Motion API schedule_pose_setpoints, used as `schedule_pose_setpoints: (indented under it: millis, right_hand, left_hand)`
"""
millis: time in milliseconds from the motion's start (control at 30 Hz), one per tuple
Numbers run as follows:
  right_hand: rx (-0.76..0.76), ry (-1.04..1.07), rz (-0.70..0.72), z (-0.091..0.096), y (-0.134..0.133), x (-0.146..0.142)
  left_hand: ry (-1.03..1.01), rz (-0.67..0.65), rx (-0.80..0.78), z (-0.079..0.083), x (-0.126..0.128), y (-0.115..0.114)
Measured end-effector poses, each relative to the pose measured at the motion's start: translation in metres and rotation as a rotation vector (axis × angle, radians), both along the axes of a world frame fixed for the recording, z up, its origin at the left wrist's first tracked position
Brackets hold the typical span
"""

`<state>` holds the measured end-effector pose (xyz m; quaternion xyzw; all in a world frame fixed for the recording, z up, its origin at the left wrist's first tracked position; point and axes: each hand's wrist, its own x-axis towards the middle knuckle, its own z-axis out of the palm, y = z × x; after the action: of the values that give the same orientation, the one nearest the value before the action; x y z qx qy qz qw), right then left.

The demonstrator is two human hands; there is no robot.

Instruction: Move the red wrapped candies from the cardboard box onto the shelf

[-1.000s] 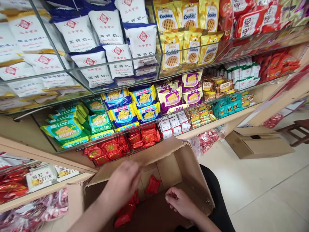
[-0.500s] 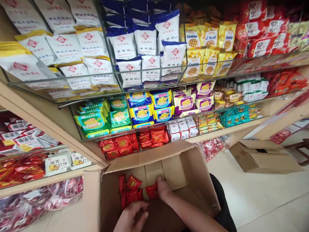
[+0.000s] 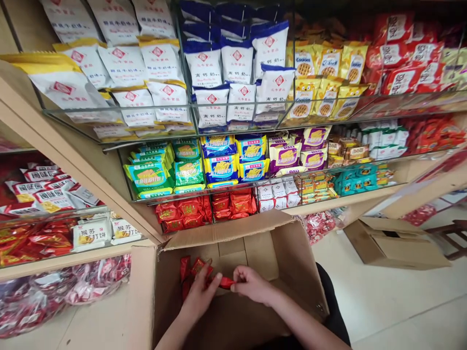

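Note:
Inside the open cardboard box [image 3: 237, 232] in front of me lie several small red foil snack packets [image 3: 185, 268], bunched at the left side. My left hand [image 3: 200, 291] reaches over this bunch, thumb and fingers apart, touching the packets; its palm side is hidden. Just to its right, my right hand [image 3: 251, 286] pinches the end of one red packet [image 3: 226, 282] between thumb and curled fingers. That packet's left end comes close to my left thumb.
Shelves behind the box carry rows of bagged snacks [image 3: 237, 56], biscuit packs [image 3: 221, 165] and more red packets [image 3: 189, 214]. A second cardboard box [image 3: 401, 248] stands on the floor at right. Plastic bags of red-wrapped items [image 3: 65, 296] lie at lower left.
My left hand has moved up and forward onto the red packets, its fingers spreading. My right hand has turned and now pinches its packet by the end. The view has shifted slightly left.

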<state>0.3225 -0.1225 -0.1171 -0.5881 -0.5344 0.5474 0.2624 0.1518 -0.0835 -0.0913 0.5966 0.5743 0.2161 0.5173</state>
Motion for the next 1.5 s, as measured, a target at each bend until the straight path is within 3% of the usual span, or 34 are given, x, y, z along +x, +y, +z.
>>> schedule_pose_setpoints:
  millis: [67,133,233,300,400,500,733,900,1033,1100,1200,1267,1333,1400,1500]
  right_hand:
    - [-0.015,0.233,-0.116,0.022,-0.009,0.0]
    - [0.025,0.406,-0.297,0.038,-0.015,-0.003]
    - [0.114,0.449,-0.543,0.046,-0.019,-0.011]
    - [0.159,0.352,-0.633,0.044,-0.018,-0.014]
    - [0.261,0.092,-0.64,0.043,-0.016,-0.013]
    - [0.323,-0.038,-0.599,0.046,-0.019,-0.01]
    - [0.348,-0.071,-0.547,0.053,-0.024,-0.011]
    - [0.365,-0.08,-0.596,0.056,-0.026,-0.009]
    - [0.461,-0.125,-0.565,0.065,-0.035,0.0]
    - [0.601,-0.22,-0.458,0.07,-0.041,0.008]
    - [0.817,-0.369,-0.165,0.077,-0.048,0.021]
    - [0.885,-0.384,-0.011,0.08,-0.052,0.025]
    - [0.908,-0.317,-0.024,0.083,-0.057,0.025]
    - [0.868,-0.184,-0.184,0.084,-0.062,0.022]
    - [0.641,0.187,-0.391,0.082,-0.065,0.015]
  left_hand:
    - [-0.114,-0.067,0.002,0.01,0.009,-0.003]
    - [-0.183,-0.046,-0.003,0.018,0.018,-0.007]
    - [-0.247,0.134,0.074,0.024,0.034,-0.015]
    - [-0.265,0.237,0.109,0.027,0.044,-0.019]
    - [-0.213,0.306,0.141,0.031,0.053,-0.022]
    - [-0.114,0.286,0.226,0.033,0.053,-0.022]
    - [0.04,0.208,0.316,0.026,0.041,-0.021]
    - [0.023,0.212,0.352,0.034,0.043,-0.022]
    - [-0.121,0.194,0.185,0.048,0.048,-0.023]
    - [-0.226,0.128,-0.099,0.058,0.047,-0.024]
    - [-0.434,-0.07,-0.685,0.074,0.041,-0.025]
    - [-0.564,-0.17,-0.88,0.083,0.036,-0.027]
    - [-0.645,-0.151,-0.841,0.089,0.031,-0.031]
    - [-0.677,-0.083,-0.703,0.092,0.027,-0.034]
    - [-0.652,-0.067,-0.486,0.094,0.027,-0.036]
